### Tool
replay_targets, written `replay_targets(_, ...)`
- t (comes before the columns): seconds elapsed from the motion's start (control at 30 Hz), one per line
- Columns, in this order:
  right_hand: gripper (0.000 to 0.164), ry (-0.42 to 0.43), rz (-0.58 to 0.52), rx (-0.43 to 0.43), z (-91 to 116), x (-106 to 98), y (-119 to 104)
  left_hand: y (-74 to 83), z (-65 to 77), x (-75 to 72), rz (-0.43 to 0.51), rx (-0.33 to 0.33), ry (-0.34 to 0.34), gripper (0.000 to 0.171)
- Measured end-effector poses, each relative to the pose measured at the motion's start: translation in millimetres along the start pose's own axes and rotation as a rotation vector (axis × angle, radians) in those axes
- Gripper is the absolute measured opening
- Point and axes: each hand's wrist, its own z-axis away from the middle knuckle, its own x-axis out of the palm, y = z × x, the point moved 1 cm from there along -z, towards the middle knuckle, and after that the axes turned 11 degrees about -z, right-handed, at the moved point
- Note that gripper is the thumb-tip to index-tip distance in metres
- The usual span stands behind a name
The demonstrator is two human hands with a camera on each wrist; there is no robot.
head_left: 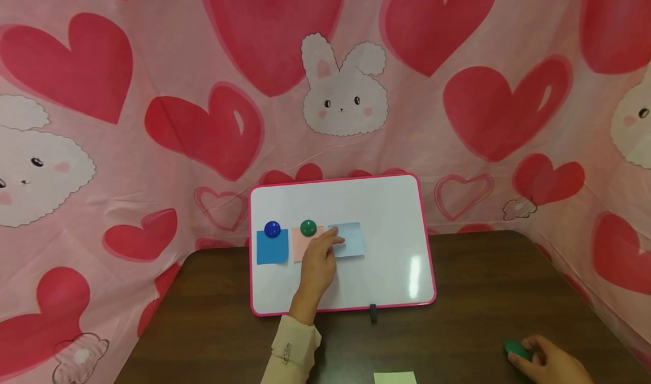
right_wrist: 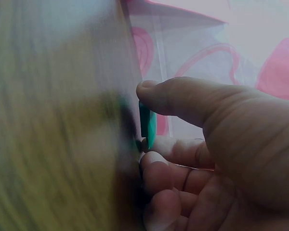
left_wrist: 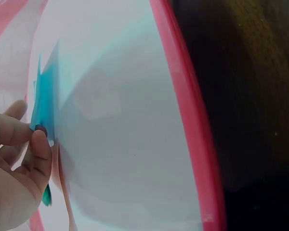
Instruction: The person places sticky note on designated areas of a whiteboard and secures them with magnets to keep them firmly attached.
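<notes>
Head cam: my left hand (head_left: 318,260) was on the light-blue sticky note (head_left: 352,242) just below centre, pinching or pressing, couldn't tell; my right hand (head_left: 553,362) pinched a green round magnet (head_left: 516,349), lower right. Probably mid-pinning; next called for bringing the magnet over, I'd guess.

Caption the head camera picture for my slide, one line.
Left hand holding a light blue note at a whiteboard; right hand gripping a round green magnet.

A dark brown, wood-grained worktop (head_left: 213,316) is carrying the things. A pink-framed whiteboard (head_left: 389,279) is resting on its far part, a small dark piece (head_left: 373,314) poking out at the board's lower edge. Nearer, a pale green paper (head_left: 395,378) is lying partly out of view.
</notes>
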Motion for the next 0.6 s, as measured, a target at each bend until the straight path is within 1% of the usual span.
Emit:
replay_targets(0.13,0.060,0.000,0.002,-0.002,0.8,-0.2,-0.9,-0.7,0.1,-0.5,-0.020,0.010,0.009,0.031)
replay_targets(0.47,0.063,-0.001,0.013,0.007,1.6,-0.8,-3.0,-0.6,-0.6,-3.0,-0.021,0.024,0.029,0.031)
replay_targets(0.6,0.062,-0.001,0.016,0.003,1.0,-0.7,-2.4,-1.2,-0.5,-3.6,-0.035,0.031,0.036,0.029)
